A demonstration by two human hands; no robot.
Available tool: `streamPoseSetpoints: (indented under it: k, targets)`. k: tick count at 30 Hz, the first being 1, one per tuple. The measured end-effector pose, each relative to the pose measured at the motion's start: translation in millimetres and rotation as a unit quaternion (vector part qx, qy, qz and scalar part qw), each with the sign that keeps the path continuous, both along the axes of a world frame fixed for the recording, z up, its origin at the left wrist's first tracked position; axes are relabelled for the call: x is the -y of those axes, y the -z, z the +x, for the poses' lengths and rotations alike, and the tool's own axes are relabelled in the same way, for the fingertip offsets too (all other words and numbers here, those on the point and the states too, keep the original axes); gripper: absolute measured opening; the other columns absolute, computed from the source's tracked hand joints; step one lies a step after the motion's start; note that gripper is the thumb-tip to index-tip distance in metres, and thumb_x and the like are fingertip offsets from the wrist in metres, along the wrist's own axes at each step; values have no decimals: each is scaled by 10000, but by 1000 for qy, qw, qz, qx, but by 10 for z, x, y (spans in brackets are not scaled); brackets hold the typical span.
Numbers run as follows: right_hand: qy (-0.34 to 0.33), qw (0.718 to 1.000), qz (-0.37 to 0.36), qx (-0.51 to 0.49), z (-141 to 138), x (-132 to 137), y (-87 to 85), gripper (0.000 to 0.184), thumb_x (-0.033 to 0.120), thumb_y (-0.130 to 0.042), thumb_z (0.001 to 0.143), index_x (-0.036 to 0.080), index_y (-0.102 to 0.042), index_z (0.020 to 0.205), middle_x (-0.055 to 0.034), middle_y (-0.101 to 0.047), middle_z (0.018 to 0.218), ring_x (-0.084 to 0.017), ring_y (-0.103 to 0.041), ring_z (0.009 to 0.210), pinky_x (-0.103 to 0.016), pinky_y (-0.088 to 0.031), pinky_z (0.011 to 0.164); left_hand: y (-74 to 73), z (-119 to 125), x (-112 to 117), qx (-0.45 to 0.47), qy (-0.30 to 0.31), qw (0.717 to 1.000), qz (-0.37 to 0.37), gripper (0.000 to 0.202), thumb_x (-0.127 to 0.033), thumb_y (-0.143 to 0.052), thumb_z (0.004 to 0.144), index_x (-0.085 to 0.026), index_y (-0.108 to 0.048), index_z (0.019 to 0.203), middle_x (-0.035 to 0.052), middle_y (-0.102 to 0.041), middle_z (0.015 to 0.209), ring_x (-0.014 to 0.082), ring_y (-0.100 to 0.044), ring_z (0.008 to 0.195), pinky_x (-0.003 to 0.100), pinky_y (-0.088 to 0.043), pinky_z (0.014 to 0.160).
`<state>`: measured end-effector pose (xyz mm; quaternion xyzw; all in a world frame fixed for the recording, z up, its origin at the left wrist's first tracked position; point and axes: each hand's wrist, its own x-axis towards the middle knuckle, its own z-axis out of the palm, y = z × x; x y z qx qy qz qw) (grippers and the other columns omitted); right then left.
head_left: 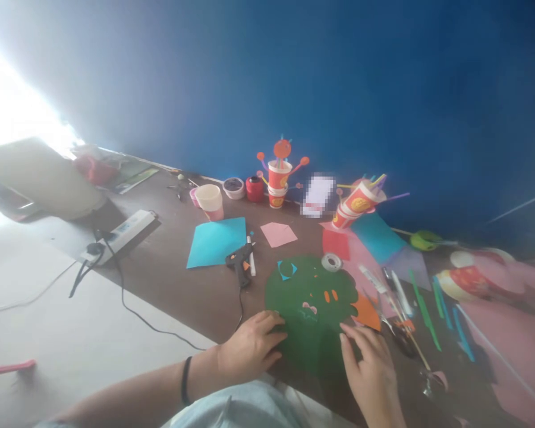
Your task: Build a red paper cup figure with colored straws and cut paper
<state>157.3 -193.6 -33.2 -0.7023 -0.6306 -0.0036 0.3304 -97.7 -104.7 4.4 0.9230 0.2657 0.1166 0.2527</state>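
Observation:
A dark green paper piece with scalloped edges lies flat on the brown table in front of me. At its left edge rests my left hand, fingers apart and slightly bent, the tips touching the paper. My right hand is open at the opposite edge, thumb and fingers separated. Scattered on the green paper are a blue paper scrap with a round hole, small orange strips and pink bits. A roll of tape sits at its upper edge. Neither hand holds anything visible.
A black glue gun lies left of the green paper, its cord running to the table edge. Beyond are blue paper, pink paper and decorated cups. Scissors and pipe cleaners lie right; a power strip left.

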Motion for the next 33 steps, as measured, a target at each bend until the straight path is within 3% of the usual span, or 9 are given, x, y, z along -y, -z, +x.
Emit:
streamPoseSetpoints:
  k: [5,10,18,24,29,33]
  targets:
    - [11,1000,-26,1,-97,-157,-76,262,313,-487,881,159,-616,1049,-121,-615,955,-256,-544,930,-419,-447,828,59,-9,26,15,-9,1000,-3,280,-224,-557,803,-209,-611,1077,90,-552,1171,240,-483,1129,410,-428,982]
    - [-22,998,-37,-49,-197,-188,-116,177,236,-478,887,187,-627,971,-90,-625,918,-230,-559,922,-405,-440,859,61,13,35,25,-26,999,-8,288,-182,-533,810,-228,-601,1086,81,-548,1165,230,-497,1107,413,-438,973]
    - [80,996,10,-39,355,107,23,179,246,-488,880,173,-649,911,-90,-647,887,-219,-583,873,-386,-461,814,132,55,-4,10,-38,999,0,299,-166,-491,830,-262,-597,1092,73,-537,1171,229,-494,1116,405,-448,967]
    - [106,994,-30,14,554,212,115,216,283,-498,873,168,-662,954,-100,-631,914,-233,-572,892,-395,-457,807,209,69,-67,18,-29,999,6,303,-152,-484,826,-268,-600,1081,75,-542,1164,244,-493,1108,424,-453,941]
    - [73,996,-11,47,650,236,175,250,364,-520,852,176,-680,897,-92,-653,850,-237,-598,810,-393,-461,767,56,75,-28,29,-20,999,-16,290,-130,-506,806,-239,-603,1056,82,-554,1132,227,-511,1064,410,-444,929]
    - [32,998,30,49,767,230,309,249,410,-528,825,213,-677,854,-91,-684,794,-260,-638,732,-395,-483,669,-74,40,-72,60,-50,996,-44,257,-138,-517,801,-208,-605,1032,84,-582,1072,182,-547,956,325,-475,844]
